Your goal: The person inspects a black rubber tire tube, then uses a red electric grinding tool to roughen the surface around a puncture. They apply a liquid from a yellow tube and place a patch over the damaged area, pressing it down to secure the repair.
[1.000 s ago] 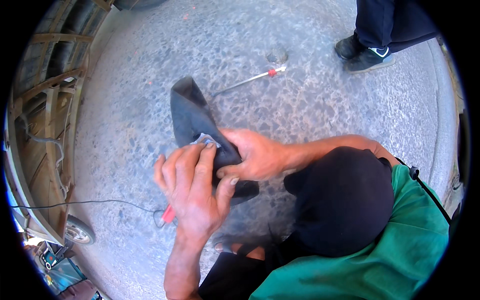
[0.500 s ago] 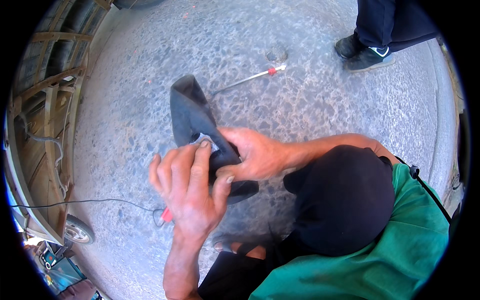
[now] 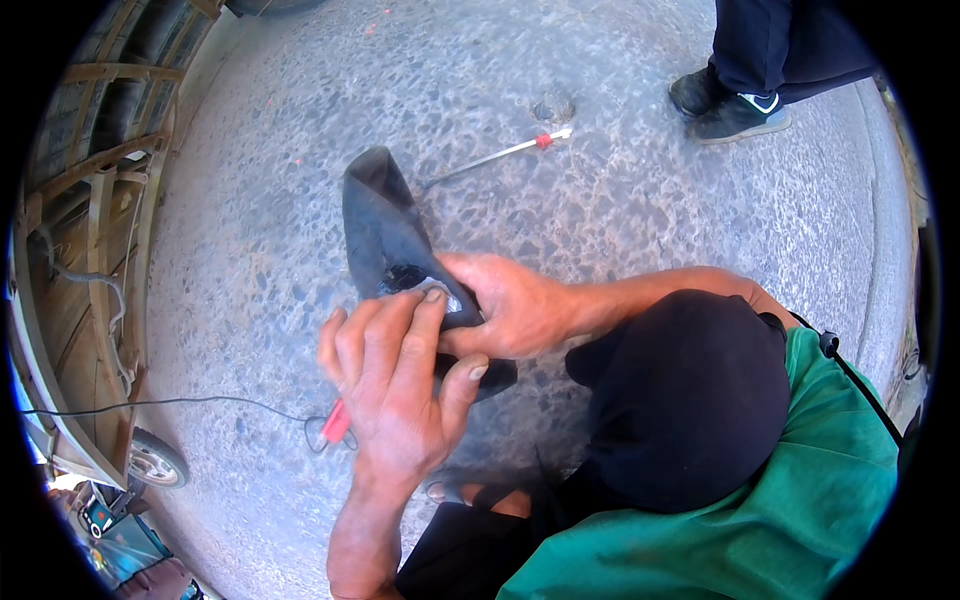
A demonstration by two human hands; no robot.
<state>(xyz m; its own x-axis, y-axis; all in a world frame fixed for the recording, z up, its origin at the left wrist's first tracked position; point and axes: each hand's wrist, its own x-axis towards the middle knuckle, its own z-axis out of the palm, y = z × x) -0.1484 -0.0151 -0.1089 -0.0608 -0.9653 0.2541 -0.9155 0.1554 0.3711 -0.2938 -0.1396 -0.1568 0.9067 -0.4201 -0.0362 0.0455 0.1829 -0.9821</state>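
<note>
Around black rubber (image 3: 380, 215) curls the right hand (image 3: 518, 305); the spread left hand (image 3: 395, 385) seemingly touches silvery film (image 3: 454, 300).

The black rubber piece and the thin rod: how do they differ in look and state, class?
The rubber piece is broad and dark; the rod is thin and pale, with a red band. The rubber piece is in the hands, while the rod lies on the ground.

An outdoor work yard is suggested by the stony ground (image 3: 620, 215), wooden frame (image 3: 103, 230), wheel (image 3: 158, 462) and metal rod (image 3: 505, 153).
</note>
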